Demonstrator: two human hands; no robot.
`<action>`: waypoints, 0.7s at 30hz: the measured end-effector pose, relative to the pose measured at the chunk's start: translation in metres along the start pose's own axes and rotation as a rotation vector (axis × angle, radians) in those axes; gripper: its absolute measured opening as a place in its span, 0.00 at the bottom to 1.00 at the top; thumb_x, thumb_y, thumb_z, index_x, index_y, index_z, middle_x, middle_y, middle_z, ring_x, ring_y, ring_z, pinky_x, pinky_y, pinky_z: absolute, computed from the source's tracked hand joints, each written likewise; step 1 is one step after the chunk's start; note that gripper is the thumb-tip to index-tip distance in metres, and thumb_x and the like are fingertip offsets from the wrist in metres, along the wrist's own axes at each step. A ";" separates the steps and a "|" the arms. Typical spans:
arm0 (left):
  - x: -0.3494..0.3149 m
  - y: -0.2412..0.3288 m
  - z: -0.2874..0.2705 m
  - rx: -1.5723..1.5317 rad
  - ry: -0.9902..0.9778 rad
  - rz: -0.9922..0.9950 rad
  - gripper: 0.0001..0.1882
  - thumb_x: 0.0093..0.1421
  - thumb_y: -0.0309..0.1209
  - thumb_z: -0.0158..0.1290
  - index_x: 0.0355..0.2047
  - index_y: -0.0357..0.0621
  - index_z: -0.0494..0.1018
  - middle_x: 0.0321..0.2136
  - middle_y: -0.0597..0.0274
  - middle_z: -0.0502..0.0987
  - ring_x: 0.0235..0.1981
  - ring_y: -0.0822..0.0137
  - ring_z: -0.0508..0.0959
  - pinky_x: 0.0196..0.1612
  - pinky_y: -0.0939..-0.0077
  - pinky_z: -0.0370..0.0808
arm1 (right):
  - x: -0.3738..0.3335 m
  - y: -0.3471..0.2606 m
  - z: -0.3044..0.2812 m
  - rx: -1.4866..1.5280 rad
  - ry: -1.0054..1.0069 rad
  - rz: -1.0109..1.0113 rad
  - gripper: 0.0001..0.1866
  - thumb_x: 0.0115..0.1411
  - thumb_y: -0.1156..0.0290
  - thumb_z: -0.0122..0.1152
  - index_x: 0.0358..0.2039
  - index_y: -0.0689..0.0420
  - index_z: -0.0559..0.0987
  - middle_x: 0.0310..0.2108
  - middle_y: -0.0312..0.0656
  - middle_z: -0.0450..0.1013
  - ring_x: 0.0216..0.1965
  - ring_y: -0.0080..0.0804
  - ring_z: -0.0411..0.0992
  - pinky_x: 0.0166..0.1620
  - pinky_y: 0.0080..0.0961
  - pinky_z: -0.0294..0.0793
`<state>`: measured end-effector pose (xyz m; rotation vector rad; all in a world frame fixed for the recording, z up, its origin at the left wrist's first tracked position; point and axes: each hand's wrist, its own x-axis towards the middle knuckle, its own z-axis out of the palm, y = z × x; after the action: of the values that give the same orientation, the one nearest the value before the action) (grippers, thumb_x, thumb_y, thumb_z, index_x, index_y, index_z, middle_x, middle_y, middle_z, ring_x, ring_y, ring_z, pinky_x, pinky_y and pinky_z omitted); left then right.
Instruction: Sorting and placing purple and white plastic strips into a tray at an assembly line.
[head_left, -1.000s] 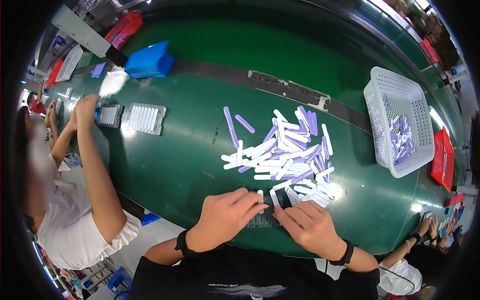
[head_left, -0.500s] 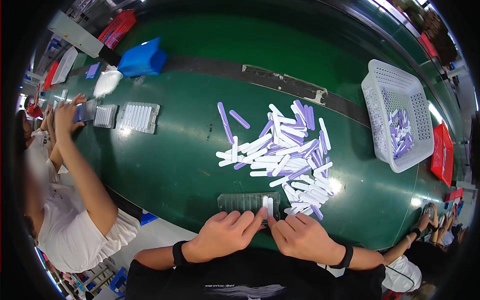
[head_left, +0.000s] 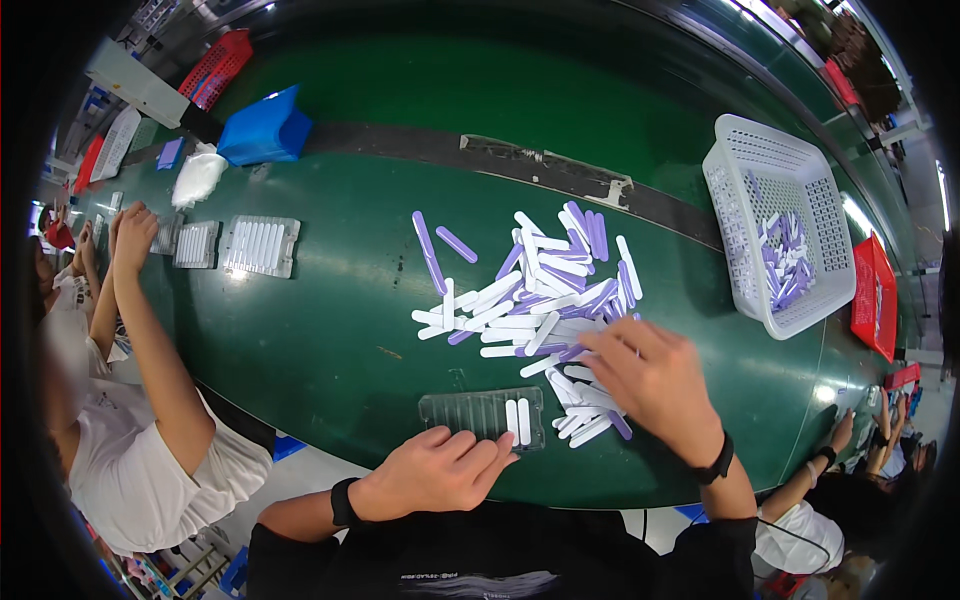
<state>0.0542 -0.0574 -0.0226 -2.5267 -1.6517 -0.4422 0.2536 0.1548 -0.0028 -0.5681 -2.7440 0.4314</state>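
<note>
A clear ribbed plastic tray [head_left: 460, 406] lies in front of me with two white round-ended strips [head_left: 518, 422] side by side in its right end. At the tray's near edge, my left hand [head_left: 437, 470] is closed, its thumb and forefinger against the rim. A loose pile of flat white and purple strips [head_left: 540, 300], shaped like small nail files, spreads beyond the tray. My right hand [head_left: 655, 385] reaches over the pile's right side with fingers stretched out and somewhat blurred; no strip shows clearly in them.
A white perforated basket [head_left: 735, 215] holding more strips stands at the right, beside a red bin [head_left: 874, 305]. Filled clear trays [head_left: 262, 246] lie left, near a co-worker's arm [head_left: 165, 350]. A blue bin [head_left: 265, 128] and white bag [head_left: 200, 177] sit farther back.
My right hand has left the tray and moved up and right over the pile. My left hand has drawn slightly back from the two strips to the tray's near edge.
</note>
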 end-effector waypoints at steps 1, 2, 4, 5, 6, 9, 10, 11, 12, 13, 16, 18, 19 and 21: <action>0.002 -0.003 0.001 -0.108 -0.011 -0.010 0.18 0.58 0.40 0.69 0.46 0.49 0.84 0.22 0.75 0.62 0.19 0.77 0.67 0.21 0.80 0.63 | 0.004 0.005 -0.001 -0.004 0.001 0.003 0.09 0.55 0.70 0.70 0.36 0.53 0.81 0.31 0.34 0.71 0.28 0.33 0.77 0.29 0.30 0.76; 0.005 -0.007 0.002 -0.215 -0.022 -0.020 0.16 0.58 0.39 0.69 0.45 0.51 0.84 0.21 0.76 0.66 0.18 0.76 0.69 0.20 0.79 0.65 | 0.007 0.009 -0.002 0.017 -0.039 0.014 0.09 0.55 0.70 0.71 0.36 0.53 0.81 0.33 0.34 0.71 0.29 0.34 0.77 0.30 0.31 0.77; 0.017 -0.018 0.006 -0.481 0.023 -0.116 0.14 0.59 0.38 0.68 0.45 0.52 0.84 0.20 0.75 0.71 0.17 0.73 0.72 0.20 0.77 0.66 | 0.011 0.014 -0.002 0.040 -0.077 0.020 0.09 0.56 0.69 0.72 0.36 0.53 0.81 0.35 0.35 0.72 0.30 0.34 0.78 0.31 0.31 0.77; 0.025 -0.024 0.008 -0.749 0.068 -0.214 0.13 0.59 0.37 0.68 0.44 0.54 0.84 0.19 0.74 0.76 0.16 0.70 0.74 0.19 0.75 0.68 | 0.012 0.015 -0.001 0.049 -0.103 0.033 0.09 0.56 0.68 0.72 0.36 0.53 0.80 0.37 0.35 0.72 0.31 0.35 0.78 0.32 0.32 0.78; 0.035 -0.029 0.009 -0.804 0.032 -0.322 0.09 0.60 0.35 0.67 0.41 0.52 0.84 0.17 0.67 0.79 0.15 0.64 0.77 0.19 0.71 0.69 | 0.012 0.017 0.000 0.056 -0.130 0.050 0.10 0.56 0.68 0.73 0.35 0.53 0.80 0.38 0.34 0.72 0.31 0.35 0.78 0.32 0.32 0.78; 0.069 -0.044 0.005 -0.693 -0.083 -0.481 0.05 0.62 0.36 0.65 0.37 0.52 0.84 0.16 0.67 0.78 0.15 0.63 0.76 0.19 0.71 0.68 | 0.011 0.023 0.001 0.166 -0.166 0.094 0.09 0.57 0.67 0.73 0.34 0.53 0.79 0.38 0.35 0.72 0.32 0.37 0.78 0.33 0.33 0.78; 0.076 -0.048 0.009 -0.597 -0.094 -0.498 0.06 0.63 0.37 0.64 0.35 0.52 0.84 0.16 0.66 0.78 0.15 0.62 0.76 0.20 0.70 0.68 | 0.011 0.026 -0.001 0.167 -0.159 0.097 0.09 0.57 0.67 0.73 0.34 0.53 0.79 0.38 0.35 0.72 0.32 0.37 0.78 0.33 0.33 0.78; 0.082 -0.050 0.011 -0.501 -0.105 -0.513 0.07 0.63 0.39 0.64 0.33 0.51 0.84 0.16 0.65 0.77 0.15 0.61 0.77 0.20 0.69 0.69 | 0.010 0.029 -0.003 0.222 -0.202 0.124 0.09 0.58 0.68 0.73 0.34 0.53 0.79 0.38 0.36 0.72 0.33 0.37 0.79 0.34 0.34 0.78; 0.087 -0.054 0.010 -0.499 -0.111 -0.506 0.07 0.63 0.39 0.64 0.33 0.51 0.84 0.16 0.65 0.77 0.15 0.61 0.77 0.20 0.69 0.69 | 0.011 0.032 -0.004 0.278 -0.244 0.155 0.09 0.58 0.68 0.72 0.34 0.54 0.79 0.37 0.36 0.73 0.33 0.37 0.79 0.34 0.34 0.77; 0.092 -0.056 0.007 -0.499 -0.177 -0.520 0.08 0.63 0.40 0.64 0.34 0.52 0.85 0.17 0.64 0.78 0.16 0.60 0.77 0.21 0.68 0.69 | 0.011 0.034 -0.004 0.282 -0.237 0.162 0.09 0.58 0.68 0.72 0.34 0.54 0.79 0.37 0.36 0.73 0.33 0.37 0.79 0.34 0.34 0.77; 0.095 -0.058 0.008 -0.461 -0.209 -0.521 0.09 0.61 0.42 0.66 0.35 0.52 0.85 0.18 0.62 0.80 0.18 0.59 0.79 0.23 0.67 0.71 | 0.016 0.039 -0.008 0.414 -0.187 0.189 0.08 0.59 0.70 0.72 0.33 0.55 0.78 0.33 0.37 0.76 0.29 0.35 0.78 0.32 0.32 0.75; 0.093 -0.056 0.009 -0.427 -0.175 -0.509 0.10 0.60 0.42 0.66 0.35 0.52 0.85 0.19 0.62 0.81 0.19 0.59 0.80 0.24 0.66 0.72 | 0.021 0.037 -0.014 0.528 -0.251 0.370 0.08 0.61 0.71 0.71 0.33 0.58 0.78 0.27 0.38 0.79 0.22 0.33 0.75 0.28 0.28 0.71; 0.092 -0.054 0.008 -0.415 -0.164 -0.506 0.11 0.59 0.43 0.67 0.35 0.52 0.85 0.21 0.61 0.82 0.20 0.59 0.81 0.24 0.67 0.72 | 0.020 0.038 -0.012 0.529 -0.247 0.374 0.08 0.61 0.71 0.71 0.33 0.58 0.78 0.27 0.38 0.79 0.22 0.33 0.75 0.28 0.28 0.71; 0.093 -0.053 0.003 -0.419 -0.196 -0.502 0.11 0.59 0.42 0.67 0.36 0.51 0.85 0.23 0.62 0.83 0.22 0.59 0.82 0.25 0.67 0.73 | 0.017 0.039 -0.007 0.639 -0.145 0.426 0.08 0.62 0.72 0.70 0.33 0.61 0.78 0.23 0.39 0.80 0.18 0.25 0.72 0.26 0.23 0.68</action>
<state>0.0414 0.0472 -0.0033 -2.4519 -2.5178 -0.6553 0.2543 0.1978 -0.0063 -0.9543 -2.3805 1.4229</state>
